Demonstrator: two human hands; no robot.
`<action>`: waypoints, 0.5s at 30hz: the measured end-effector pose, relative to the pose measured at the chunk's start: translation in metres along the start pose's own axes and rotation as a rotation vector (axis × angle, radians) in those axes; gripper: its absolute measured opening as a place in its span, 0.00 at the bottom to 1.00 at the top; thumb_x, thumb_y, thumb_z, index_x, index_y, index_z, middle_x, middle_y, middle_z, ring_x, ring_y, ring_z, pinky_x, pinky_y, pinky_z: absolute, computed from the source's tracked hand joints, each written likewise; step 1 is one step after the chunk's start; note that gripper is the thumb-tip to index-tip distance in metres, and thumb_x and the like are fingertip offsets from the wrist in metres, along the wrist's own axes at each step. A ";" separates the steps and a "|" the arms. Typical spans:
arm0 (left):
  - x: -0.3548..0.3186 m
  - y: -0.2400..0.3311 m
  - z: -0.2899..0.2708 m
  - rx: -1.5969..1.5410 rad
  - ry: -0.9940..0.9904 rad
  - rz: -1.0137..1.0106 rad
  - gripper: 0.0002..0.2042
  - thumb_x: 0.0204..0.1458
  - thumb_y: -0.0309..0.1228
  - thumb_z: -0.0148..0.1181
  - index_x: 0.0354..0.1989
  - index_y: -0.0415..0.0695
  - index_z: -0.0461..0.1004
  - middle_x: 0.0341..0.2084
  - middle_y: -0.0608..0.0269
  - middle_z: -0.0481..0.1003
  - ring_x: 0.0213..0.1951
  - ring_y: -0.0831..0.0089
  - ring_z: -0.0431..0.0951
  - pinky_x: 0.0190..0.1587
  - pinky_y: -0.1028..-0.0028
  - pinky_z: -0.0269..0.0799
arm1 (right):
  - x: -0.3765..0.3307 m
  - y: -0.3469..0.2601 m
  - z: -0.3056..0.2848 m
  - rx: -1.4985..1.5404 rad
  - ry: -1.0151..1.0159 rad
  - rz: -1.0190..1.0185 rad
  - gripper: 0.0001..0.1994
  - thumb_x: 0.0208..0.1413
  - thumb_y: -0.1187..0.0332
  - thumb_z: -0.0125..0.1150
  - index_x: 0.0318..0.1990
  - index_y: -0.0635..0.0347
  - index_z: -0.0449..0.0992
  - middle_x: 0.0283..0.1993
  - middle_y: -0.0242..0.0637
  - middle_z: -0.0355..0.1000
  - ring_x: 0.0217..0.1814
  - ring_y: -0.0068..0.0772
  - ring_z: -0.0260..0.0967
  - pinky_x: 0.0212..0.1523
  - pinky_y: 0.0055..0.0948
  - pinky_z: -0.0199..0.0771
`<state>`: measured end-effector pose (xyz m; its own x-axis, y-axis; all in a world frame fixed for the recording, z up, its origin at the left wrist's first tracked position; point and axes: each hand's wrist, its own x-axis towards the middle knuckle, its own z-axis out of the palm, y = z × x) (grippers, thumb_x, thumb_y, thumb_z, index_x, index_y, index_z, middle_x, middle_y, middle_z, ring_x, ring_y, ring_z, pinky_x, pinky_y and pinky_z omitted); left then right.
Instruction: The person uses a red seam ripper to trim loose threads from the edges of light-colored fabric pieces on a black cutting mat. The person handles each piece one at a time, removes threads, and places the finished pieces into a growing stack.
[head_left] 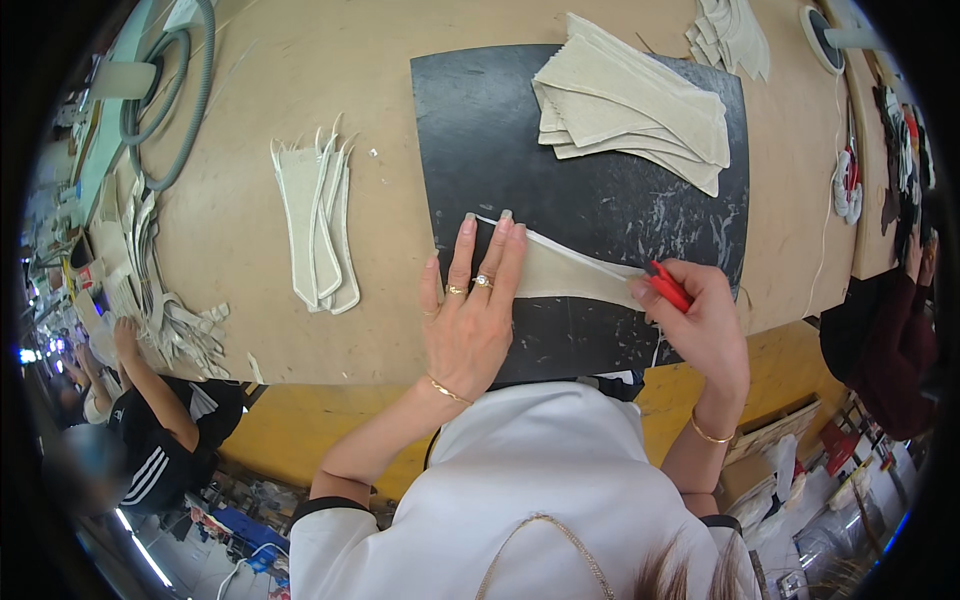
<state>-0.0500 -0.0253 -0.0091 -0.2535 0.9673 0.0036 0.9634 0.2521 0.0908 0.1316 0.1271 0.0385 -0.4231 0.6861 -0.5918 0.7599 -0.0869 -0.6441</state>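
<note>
My left hand (468,310) lies flat with its fingers stretched out over the left part of a beige fabric piece (565,275). White piping (570,250) runs along the piece's far edge, and its thin end shows past my fingertips. At the piece's right end, my right hand (703,318) is closed around a small red tool (670,287) with a dark tip. Its exact kind is hidden by my fingers. Beneath the piece is a black mat (470,130), scuffed with pale marks. Beyond my hands, a fanned stack of beige pieces (630,100) rests on the mat.
Several pieces edged in white piping (315,230) lie on the table (380,340) to the left. Fabric strips (150,270) and a grey hose (205,90) are farther left. White-and-red scissors (848,185) lie at the right. A co-worker's arm (155,385) reaches in at left.
</note>
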 end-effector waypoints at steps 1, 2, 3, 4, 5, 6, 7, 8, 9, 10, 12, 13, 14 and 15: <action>0.000 0.000 0.000 0.018 0.002 0.004 0.33 0.48 0.20 0.54 0.67 0.51 0.64 0.64 0.76 0.68 0.69 0.70 0.60 0.69 0.60 0.39 | -0.001 0.003 -0.002 0.048 0.014 0.032 0.16 0.53 0.65 0.67 0.22 0.68 0.72 0.13 0.36 0.59 0.16 0.26 0.52 0.21 0.31 0.56; 0.000 0.001 0.000 0.042 0.003 0.007 0.32 0.48 0.20 0.54 0.67 0.51 0.64 0.64 0.76 0.68 0.69 0.70 0.60 0.69 0.60 0.38 | -0.002 0.006 -0.006 0.063 0.025 0.012 0.16 0.54 0.66 0.66 0.22 0.68 0.72 0.13 0.32 0.58 0.18 0.19 0.51 0.20 0.29 0.54; 0.000 0.001 0.000 0.054 0.002 0.009 0.32 0.48 0.20 0.54 0.67 0.51 0.64 0.64 0.76 0.68 0.69 0.70 0.60 0.70 0.60 0.38 | -0.002 0.008 -0.007 0.089 0.027 0.013 0.16 0.54 0.66 0.66 0.22 0.68 0.72 0.13 0.31 0.58 0.18 0.18 0.51 0.20 0.28 0.53; 0.001 0.002 0.001 0.072 -0.001 0.009 0.32 0.49 0.20 0.54 0.67 0.50 0.64 0.64 0.76 0.68 0.69 0.70 0.60 0.70 0.60 0.37 | -0.001 0.009 -0.008 0.115 0.029 0.014 0.16 0.54 0.66 0.66 0.22 0.68 0.72 0.14 0.30 0.58 0.18 0.18 0.50 0.20 0.27 0.53; 0.000 0.003 0.001 0.092 -0.004 0.008 0.32 0.49 0.21 0.54 0.67 0.50 0.64 0.64 0.76 0.68 0.69 0.70 0.61 0.70 0.60 0.37 | 0.000 0.010 -0.008 0.140 0.028 0.002 0.16 0.54 0.66 0.66 0.21 0.68 0.72 0.14 0.29 0.57 0.18 0.18 0.50 0.20 0.27 0.53; 0.000 0.003 0.001 0.067 -0.004 0.007 0.32 0.49 0.19 0.53 0.67 0.49 0.63 0.65 0.74 0.67 0.69 0.69 0.59 0.70 0.60 0.36 | 0.001 0.010 -0.008 0.144 0.040 0.012 0.16 0.54 0.66 0.67 0.21 0.68 0.71 0.14 0.29 0.57 0.18 0.18 0.49 0.20 0.26 0.52; 0.000 0.004 0.001 0.042 -0.004 0.005 0.33 0.49 0.18 0.52 0.68 0.49 0.62 0.65 0.72 0.67 0.70 0.69 0.58 0.70 0.60 0.35 | 0.002 0.009 -0.008 0.147 0.049 0.009 0.16 0.54 0.67 0.67 0.21 0.68 0.71 0.14 0.28 0.56 0.19 0.17 0.49 0.19 0.26 0.52; 0.001 0.004 0.001 0.029 -0.005 0.004 0.34 0.49 0.17 0.51 0.68 0.48 0.61 0.65 0.70 0.66 0.70 0.68 0.57 0.70 0.60 0.34 | 0.002 0.008 -0.008 0.142 0.062 0.025 0.16 0.54 0.67 0.67 0.21 0.68 0.70 0.14 0.28 0.56 0.19 0.17 0.49 0.19 0.25 0.52; 0.001 0.005 0.000 0.063 -0.006 0.008 0.32 0.50 0.19 0.52 0.67 0.48 0.62 0.65 0.71 0.67 0.70 0.69 0.59 0.70 0.60 0.34 | 0.002 0.007 -0.008 0.167 0.061 0.017 0.16 0.54 0.67 0.67 0.21 0.68 0.70 0.14 0.28 0.56 0.19 0.17 0.49 0.19 0.25 0.52; 0.001 0.006 0.000 0.107 -0.009 0.013 0.30 0.51 0.21 0.52 0.67 0.49 0.64 0.64 0.72 0.68 0.69 0.70 0.60 0.71 0.60 0.34 | 0.001 0.006 -0.009 0.183 0.064 0.028 0.17 0.54 0.67 0.67 0.20 0.68 0.70 0.14 0.28 0.56 0.19 0.17 0.48 0.19 0.26 0.52; 0.002 0.007 -0.001 0.158 -0.015 0.025 0.28 0.52 0.23 0.53 0.65 0.49 0.66 0.64 0.72 0.68 0.68 0.71 0.62 0.72 0.60 0.34 | -0.003 0.005 -0.011 0.147 0.028 0.034 0.16 0.55 0.67 0.66 0.22 0.67 0.71 0.15 0.27 0.58 0.20 0.16 0.51 0.20 0.24 0.53; 0.002 0.007 -0.002 0.165 -0.019 0.031 0.27 0.53 0.23 0.53 0.65 0.49 0.66 0.63 0.71 0.68 0.68 0.70 0.62 0.72 0.60 0.34 | -0.006 0.005 -0.013 0.094 -0.013 0.029 0.15 0.56 0.67 0.66 0.24 0.67 0.72 0.17 0.27 0.61 0.21 0.15 0.54 0.21 0.22 0.55; 0.003 0.008 -0.003 0.182 -0.022 0.038 0.27 0.53 0.24 0.53 0.65 0.49 0.66 0.63 0.70 0.68 0.68 0.70 0.62 0.72 0.60 0.34 | -0.008 0.006 -0.014 0.053 -0.047 -0.005 0.14 0.57 0.66 0.66 0.25 0.67 0.73 0.18 0.26 0.64 0.22 0.13 0.57 0.22 0.20 0.56; 0.003 0.008 -0.004 0.171 -0.028 0.038 0.27 0.53 0.24 0.53 0.65 0.49 0.66 0.64 0.70 0.68 0.68 0.69 0.62 0.72 0.60 0.34 | -0.009 0.007 -0.013 0.028 -0.045 0.015 0.14 0.57 0.67 0.66 0.25 0.67 0.73 0.18 0.26 0.63 0.21 0.13 0.55 0.22 0.21 0.55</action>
<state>-0.0435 -0.0204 -0.0049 -0.2160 0.9761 -0.0239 0.9737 0.2135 -0.0796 0.1476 0.1294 0.0455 -0.4340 0.6510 -0.6228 0.7529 -0.1175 -0.6476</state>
